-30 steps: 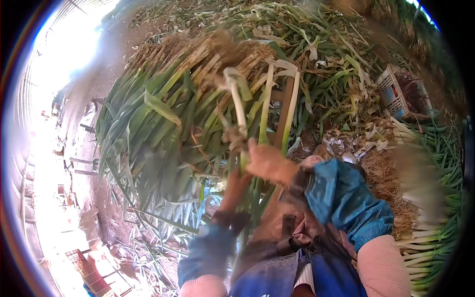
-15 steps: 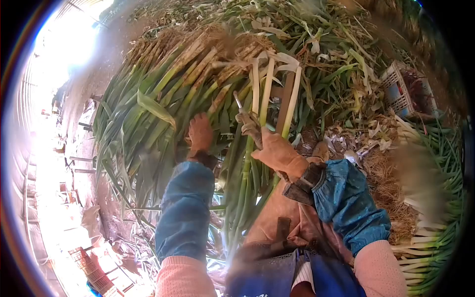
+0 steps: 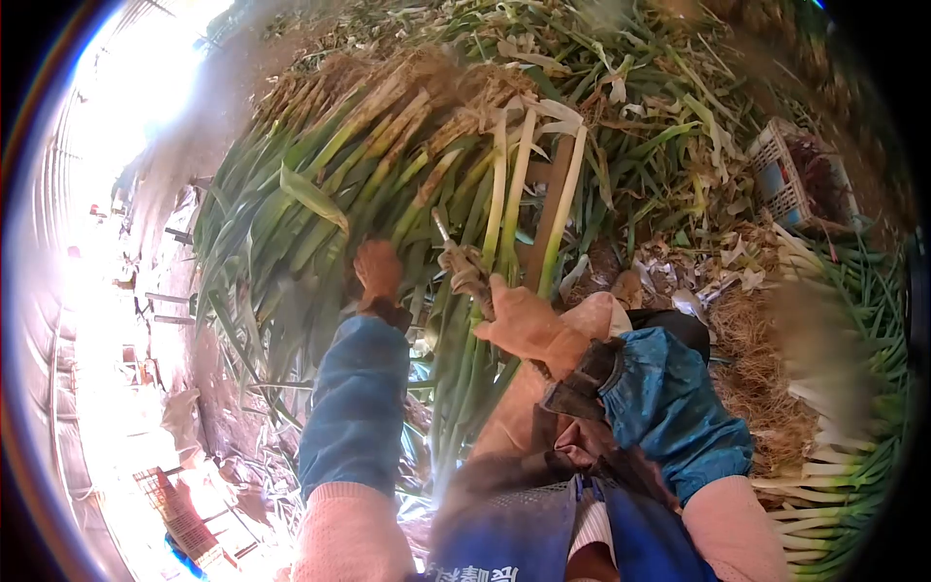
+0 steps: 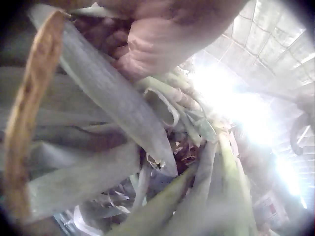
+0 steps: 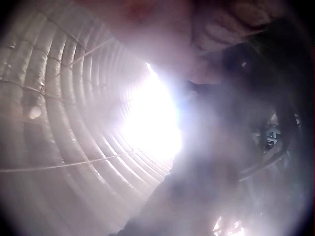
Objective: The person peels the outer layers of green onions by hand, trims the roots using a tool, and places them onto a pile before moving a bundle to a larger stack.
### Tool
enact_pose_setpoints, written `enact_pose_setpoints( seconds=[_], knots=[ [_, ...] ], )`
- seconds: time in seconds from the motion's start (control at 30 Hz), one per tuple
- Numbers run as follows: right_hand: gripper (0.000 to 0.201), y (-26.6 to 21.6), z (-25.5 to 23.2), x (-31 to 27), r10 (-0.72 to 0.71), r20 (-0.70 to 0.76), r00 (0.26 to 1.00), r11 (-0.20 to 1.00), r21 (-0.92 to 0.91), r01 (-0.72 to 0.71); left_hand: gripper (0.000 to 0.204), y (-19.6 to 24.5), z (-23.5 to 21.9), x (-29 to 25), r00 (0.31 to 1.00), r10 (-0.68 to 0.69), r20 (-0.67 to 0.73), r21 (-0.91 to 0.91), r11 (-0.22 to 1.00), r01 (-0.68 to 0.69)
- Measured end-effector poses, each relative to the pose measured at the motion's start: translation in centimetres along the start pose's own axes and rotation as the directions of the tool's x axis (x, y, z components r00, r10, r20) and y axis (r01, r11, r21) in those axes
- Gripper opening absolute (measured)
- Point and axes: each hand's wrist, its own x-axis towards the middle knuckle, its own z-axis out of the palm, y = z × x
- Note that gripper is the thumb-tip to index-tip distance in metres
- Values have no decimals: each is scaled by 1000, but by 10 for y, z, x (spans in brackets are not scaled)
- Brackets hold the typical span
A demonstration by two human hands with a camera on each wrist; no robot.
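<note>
A thick pile of large unpeeled green onions, with brown roots at the far end, lies ahead and to the left. My left hand is among their leaves, and its curled fingers grip green onion leaves in the left wrist view, partly hidden by a long leaf. My right hand holds a muddy grey air gun whose thin metal nozzle points up and away. Just beyond it, several pale peeled green onions lie side by side by a brown bar. The right wrist view is mostly glare.
Leaf waste is heaped at the back. A pale plastic crate stands at the right, with a long row of green onions with white stems nearer. Another crate is at lower left. The person's knee is below the right hand.
My left hand has left the right hand's side and moved left into the pile. The pale stalk between the hands earlier now lies beside the other peeled ones. The right hand still holds the air gun.
</note>
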Motion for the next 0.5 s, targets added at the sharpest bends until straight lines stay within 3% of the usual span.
enact_pose_setpoints(
  seconds=[0.07, 0.1, 0.17, 0.37, 0.5],
  knots=[
    [53, -7, 5, -4, 6, 43, 999, 1000, 9, -7, 11, -3, 10, 0, 990, 29, -135, 13, 1000, -28],
    [54, -8, 9, -5, -8, 49, 999, 1000, 15, 7, 13, 2, -2, 2, 1000, -20, 11, -10, 1000, 20],
    [54, -12, 15, -13, -20, 71, 997, 1000, 25, 18, 20, 22, -43, 6, 946, -110, 304, -35, 991, 126],
    [55, -10, 18, -23, 14, 75, 997, 999, 41, -17, 26, 58, -82, -3, 937, -54, 345, -132, 986, 106],
    [55, 5, 15, -18, 62, 16, 998, 998, 23, -62, 26, 78, -97, -7, 848, -62, 526, -236, 948, 216]
  ],
)
